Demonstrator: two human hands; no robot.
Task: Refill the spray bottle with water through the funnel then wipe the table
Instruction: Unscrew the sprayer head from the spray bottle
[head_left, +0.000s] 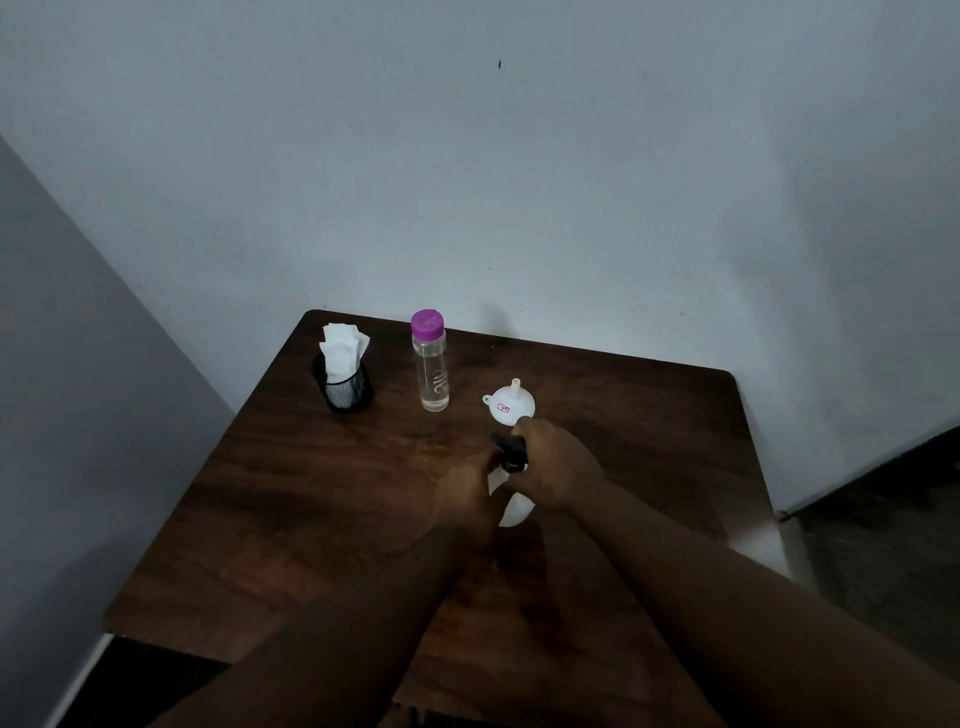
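Head view shows both hands at the middle of the dark wooden table (291, 499), working on a white spray bottle (511, 506) with a black trigger head (511, 451). The left hand (470, 496) is wrapped around the bottle body, fingers pressed against it; the right hand (558, 467) is closed over the trigger head and collar, apparently to unscrew it, though the exact finger placement is obscured by blur and low light. The white funnel (508, 404) rests mouth-down just beyond the hands, spout pointing up, close to the right hand's knuckles. The clear water bottle (431, 364), purple cap on, stands upright to the left of the funnel, and a black mesh cup (344, 387) holding white tissues (340, 349) sits near the far left corner. Risks noted: the light plastic bottle may slip or tip if the left hand's hold is slack while the head is twisted; the right hand may knock the funnel as it turns or lifts away; any liquid left on the dip tube may drip on the table when the head comes out. Later, the narrow funnel may overflow if water is poured fast. Whether the spray bottle holds liquid cannot be told.
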